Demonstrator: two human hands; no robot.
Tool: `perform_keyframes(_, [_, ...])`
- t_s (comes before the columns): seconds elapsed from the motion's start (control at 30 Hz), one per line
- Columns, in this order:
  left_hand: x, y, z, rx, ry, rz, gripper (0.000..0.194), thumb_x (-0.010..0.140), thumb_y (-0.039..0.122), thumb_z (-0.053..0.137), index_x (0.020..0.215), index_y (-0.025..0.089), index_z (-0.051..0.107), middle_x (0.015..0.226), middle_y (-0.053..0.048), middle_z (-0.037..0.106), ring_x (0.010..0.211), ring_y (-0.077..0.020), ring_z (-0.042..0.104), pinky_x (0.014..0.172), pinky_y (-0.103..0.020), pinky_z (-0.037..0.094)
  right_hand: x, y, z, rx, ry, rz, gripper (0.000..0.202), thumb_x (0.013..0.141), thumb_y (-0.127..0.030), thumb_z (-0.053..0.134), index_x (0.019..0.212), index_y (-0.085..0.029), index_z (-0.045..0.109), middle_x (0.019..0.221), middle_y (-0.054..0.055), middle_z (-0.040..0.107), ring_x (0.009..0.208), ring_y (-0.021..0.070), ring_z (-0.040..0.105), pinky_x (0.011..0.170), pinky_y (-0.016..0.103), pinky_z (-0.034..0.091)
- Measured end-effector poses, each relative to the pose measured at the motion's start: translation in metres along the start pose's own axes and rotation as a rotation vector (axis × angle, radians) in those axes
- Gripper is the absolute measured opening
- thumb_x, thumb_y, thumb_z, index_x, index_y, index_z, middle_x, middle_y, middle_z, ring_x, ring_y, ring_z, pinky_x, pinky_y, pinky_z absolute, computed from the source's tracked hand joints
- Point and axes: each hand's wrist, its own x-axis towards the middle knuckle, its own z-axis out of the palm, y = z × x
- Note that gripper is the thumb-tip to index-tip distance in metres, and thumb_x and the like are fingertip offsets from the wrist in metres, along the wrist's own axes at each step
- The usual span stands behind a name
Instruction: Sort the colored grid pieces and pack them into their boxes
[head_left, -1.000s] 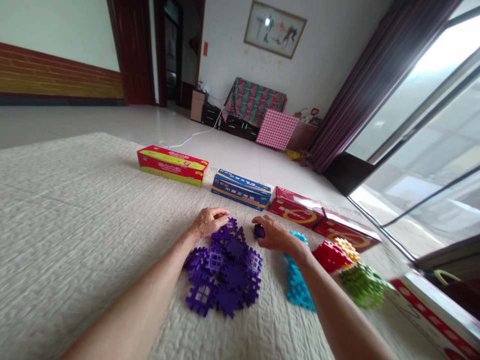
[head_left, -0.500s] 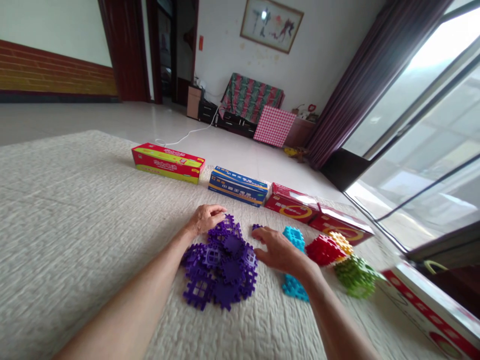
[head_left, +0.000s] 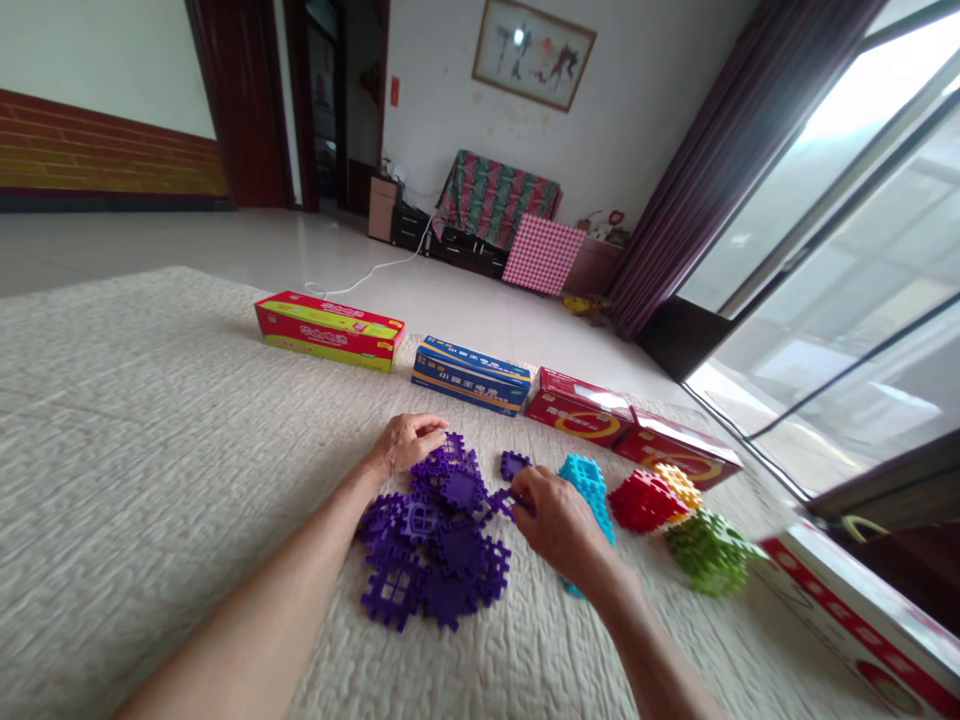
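A heap of purple interlocking toy tiles, some solid and some with window grids, lies on the quilted cover in front of me. At the heap's far left edge is my left hand, its fingers closed at a purple window tile. My right hand pinches another purple tile at the heap's right side. Just beyond those fingers, a single purple tile lies flat by itself. My right hand and forearm partly hide a row of light blue tiles.
Red tiles, yellow tiles and green tiles sit to the right. Behind stand a red-and-yellow box, a blue box and dark red boxes. A white-and-red box lies at the right edge.
My right hand has closed on a purple tile at the heap's right side. The lone tile behind it shows more fully. My left hand stays about where it was.
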Motion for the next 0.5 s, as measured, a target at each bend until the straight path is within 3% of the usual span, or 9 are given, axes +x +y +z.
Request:
perform_keyframes(0.07, [0.000,0.001,0.000,0.001,0.001,-0.002,0.031,0.075,0.035,0.056,0.095,0.016,0.072,0.081,-0.004,0.074,0.079,-0.0188,0.065,0.073,-0.026,0.050,-0.005,-0.002,0.000,-0.051,0.007,0.032,0.014,0.073,-0.011,0.049,0.083,-0.019,0.055,0.085,0.004,0.058,0.072,0.0144,0.052,0.063,0.026,0.033])
perform_keyframes(0.13, [-0.001,0.003,-0.001,0.003,0.003,-0.009,0.032,0.075,0.034,0.056,0.095,0.016,0.072,0.081,-0.004,0.074,0.079,-0.0188,0.065,0.072,-0.026,0.050,-0.010,-0.002,0.002,-0.050,-0.065,0.031,0.014,0.072,-0.013,0.051,0.085,-0.019,0.055,0.088,0.005,0.057,0.073,0.0151,0.053,0.064,0.027,0.035])
perform_keyframes(0.3, [-0.001,0.004,-0.001,-0.007,-0.004,-0.020,0.032,0.075,0.035,0.056,0.097,0.017,0.072,0.081,-0.003,0.074,0.079,-0.0187,0.066,0.073,-0.026,0.050,-0.017,0.011,0.009,0.059,-0.144,-0.048,0.027,0.066,-0.015,0.059,0.092,-0.020,0.057,0.097,0.005,0.056,0.089,0.0186,0.055,0.077,0.030,0.042])
perform_keyframes(0.5, [0.000,0.001,-0.001,-0.027,-0.011,-0.001,0.032,0.075,0.034,0.056,0.097,0.017,0.071,0.085,-0.004,0.074,0.080,-0.0185,0.066,0.072,-0.025,0.051,-0.018,0.019,0.008,0.100,-0.200,-0.104,0.036,0.064,-0.017,0.064,0.099,-0.021,0.056,0.101,0.006,0.057,0.092,0.0199,0.055,0.082,0.032,0.046])
